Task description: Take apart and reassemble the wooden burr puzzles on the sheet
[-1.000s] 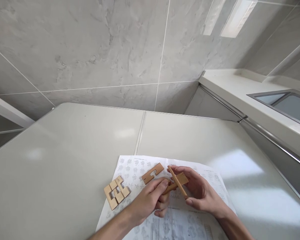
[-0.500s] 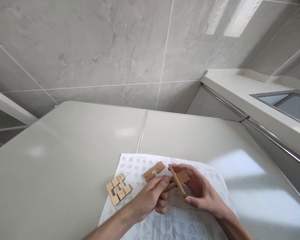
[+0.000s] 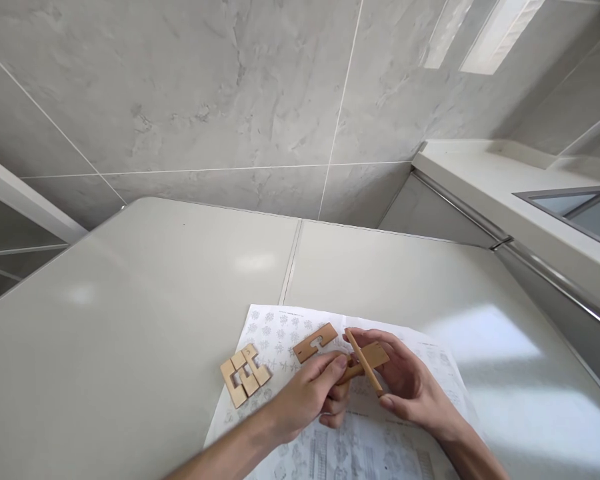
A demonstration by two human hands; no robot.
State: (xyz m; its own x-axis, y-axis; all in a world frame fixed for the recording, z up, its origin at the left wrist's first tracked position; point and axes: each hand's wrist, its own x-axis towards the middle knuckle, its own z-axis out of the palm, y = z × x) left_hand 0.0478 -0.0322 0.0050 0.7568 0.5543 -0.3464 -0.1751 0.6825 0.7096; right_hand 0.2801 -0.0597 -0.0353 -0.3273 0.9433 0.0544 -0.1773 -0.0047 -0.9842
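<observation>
Hands, two, both at lower centre right of the frame, each occupied. Left hand (image 3: 307,395): one, clamped, thumb laid over curled fingers, gripping the near end of a brown plate (image 3: 375,355). Right hand (image 3: 414,385): one, spanning a second plate (image 3: 364,363), seen edge-on, its upper end at the fingers and its lower end at the thumb. Brown plates in hand: two, crossed, the first showing on both sides of the second; whether they interlock cannot be told. Loose plate (image 3: 307,348): one, brown, with one keyhole-like slot, flat on the paper just beyond the left hand. Pale cluster (image 3: 236,362): one, of light wooden pieces lying edge to edge around gaps, left of the left hand, partly over the paper's left edge; pieces too small to count surely. Paper (image 3: 380,447): white, printed with many small grey figures, lower centre, under both hands. Table (image 3: 155,300): one, pale, two panels visible, divided by one seam (image 3: 291,260) at centre. Counter (image 3: 485,173): one, white, upper right, with one metal rim (image 3: 563,221) cut off by the frame edge. Wall (image 3: 230,87): grey, tiled, across the top; bright reflections, two, upper right.
</observation>
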